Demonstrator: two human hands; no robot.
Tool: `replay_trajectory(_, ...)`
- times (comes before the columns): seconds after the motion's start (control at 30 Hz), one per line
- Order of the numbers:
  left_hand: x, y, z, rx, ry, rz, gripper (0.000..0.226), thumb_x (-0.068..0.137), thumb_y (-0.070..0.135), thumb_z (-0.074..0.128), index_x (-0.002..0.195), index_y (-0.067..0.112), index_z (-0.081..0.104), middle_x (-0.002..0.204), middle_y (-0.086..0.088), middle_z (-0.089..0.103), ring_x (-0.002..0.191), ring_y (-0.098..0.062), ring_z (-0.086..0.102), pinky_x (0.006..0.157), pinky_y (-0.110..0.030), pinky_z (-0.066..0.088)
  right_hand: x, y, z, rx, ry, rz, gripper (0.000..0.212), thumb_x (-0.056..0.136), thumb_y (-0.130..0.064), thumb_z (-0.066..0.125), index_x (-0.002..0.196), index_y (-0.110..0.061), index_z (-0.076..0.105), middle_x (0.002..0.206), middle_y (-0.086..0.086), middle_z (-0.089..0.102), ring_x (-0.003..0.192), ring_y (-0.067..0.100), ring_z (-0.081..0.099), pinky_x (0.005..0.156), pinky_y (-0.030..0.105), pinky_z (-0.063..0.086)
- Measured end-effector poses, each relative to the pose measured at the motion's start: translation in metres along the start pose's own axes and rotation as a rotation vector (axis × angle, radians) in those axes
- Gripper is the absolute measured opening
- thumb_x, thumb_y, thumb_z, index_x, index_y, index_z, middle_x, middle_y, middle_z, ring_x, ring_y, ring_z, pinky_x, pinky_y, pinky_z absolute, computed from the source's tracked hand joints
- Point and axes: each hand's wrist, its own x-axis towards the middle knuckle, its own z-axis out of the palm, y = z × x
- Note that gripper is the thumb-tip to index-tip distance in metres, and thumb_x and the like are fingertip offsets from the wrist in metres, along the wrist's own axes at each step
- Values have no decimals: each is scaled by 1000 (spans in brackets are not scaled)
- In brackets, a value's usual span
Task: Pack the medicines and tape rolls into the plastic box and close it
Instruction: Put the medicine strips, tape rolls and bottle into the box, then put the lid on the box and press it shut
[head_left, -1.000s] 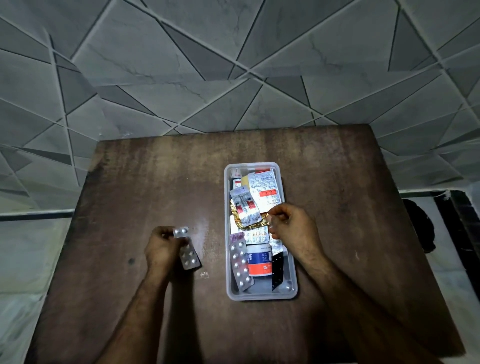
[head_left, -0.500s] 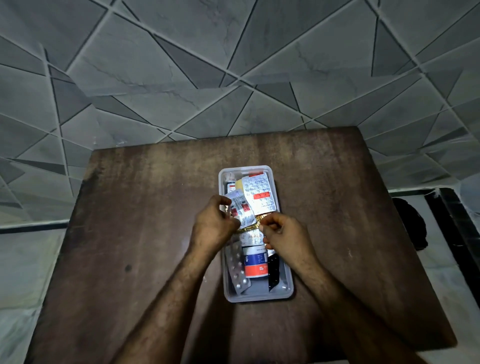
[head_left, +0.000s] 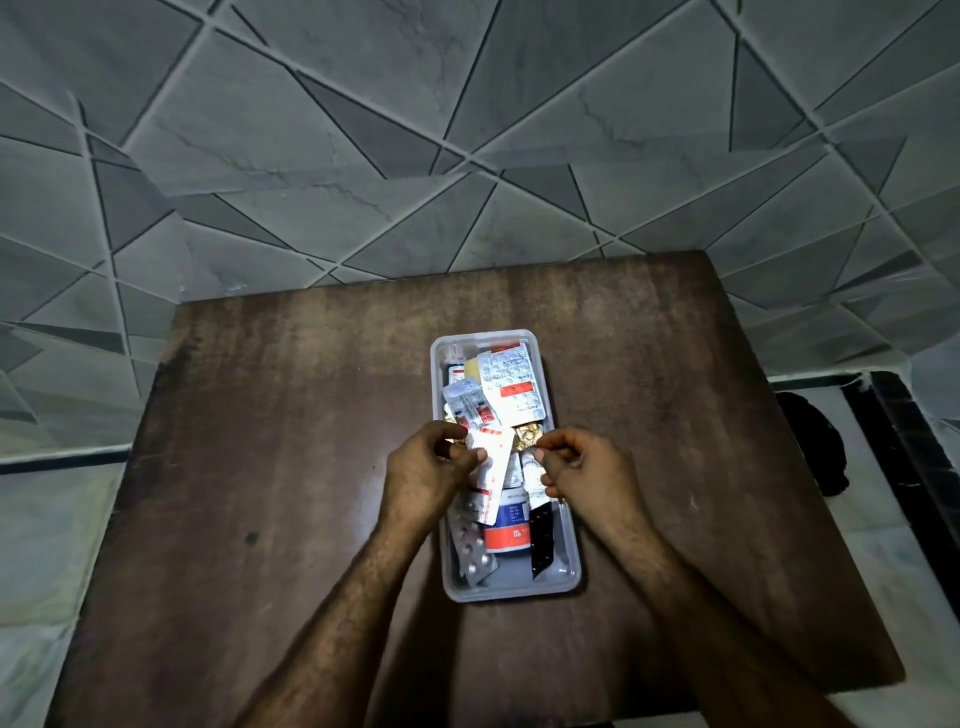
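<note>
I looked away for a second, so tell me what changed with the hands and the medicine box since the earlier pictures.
The left hand moved from the table, where it held small blister strips, over the plastic box and now has a white and red medicine strip in its grip. The right hand stayed pinched at the box's middle. The box, still without a lid, and the orange and white bottle kept their places.

Dark brown table (head_left: 291, 467), grey-tiled wall (head_left: 363, 130)
</note>
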Motion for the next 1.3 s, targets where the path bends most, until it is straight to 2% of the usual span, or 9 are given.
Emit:
replay_trajectory(0.07,0,-6,-2,24,64,32,26,81,20,76,106,18,69,83,2,70,73,-13,70,71,-35,61,0,1,3,-72,-22,-26,7,88,-22,67,92,-27,69,82,-8,71,76,10,69,70,31,61)
replay_trajectory(0.13,-2,-10,-3,84,143,52,26,82,19,74,107,20,68,87,3,68,74,-9,67,62,-21,56,-2,1,6,-183,-46,-78,14,89,-21,65,102,-24,70,88,-9,70,76,2,64,68,18,53)
replay_trajectory(0.23,-6,-19,-5,169,267,35,38,80,27,74,116,23,63,107,-2,65,85,-14,63,68,-21,42,-3,-3,4,-217,-34,-123,20,89,-18,64,108,-20,70,91,-8,70,76,-1,62,67,12,47)
replay_trajectory(0.47,-10,-23,-9,91,-5,-81,37,95,37,55,128,21,56,119,-1,70,85,-7,64,67,-18,47,2,14,-7,-136,196,-34,16,88,-15,64,103,-18,69,96,-2,73,87,14,66,82,30,54)
replay_trajectory(0.63,-8,-21,-10,188,-110,-31,47,93,34,61,135,19,47,126,-5,67,107,-21,67,82,-30,53,12,47,-3,-81,65,199,7,85,-22,67,86,-29,66,90,0,74,83,21,71,81,46,60)
replay_trajectory(0.77,-11,-22,-13,146,-90,6,41,93,31,61,130,16,52,125,-5,68,107,-20,67,88,-36,56,16,59,6,-131,39,242,16,81,-25,65,67,-31,63,81,-1,75,73,21,72,73,45,62)
replay_trajectory(0.97,-13,-20,-30,33,-43,-9,39,91,25,62,128,17,55,117,-3,72,101,-19,70,87,-41,57,28,61,14,-203,50,251,16,67,-32,58,72,-20,66,71,-1,73,65,24,70,69,40,61)
replay_trajectory(1.1,-8,-19,-51,-27,-26,-48,50,76,38,56,124,24,56,112,0,73,96,-21,72,83,-50,58,30,53,17,-151,61,287,14,76,-27,71,70,-16,65,69,4,70,65,25,69,68,43,62)
replay_trajectory(1.3,-4,-28,-73,-20,3,-96,43,84,36,61,125,24,55,115,-1,72,96,-21,71,83,-53,58,30,54,10,56,56,342,15,83,-17,71,78,-5,65,74,12,66,69,22,65,69,43,63)
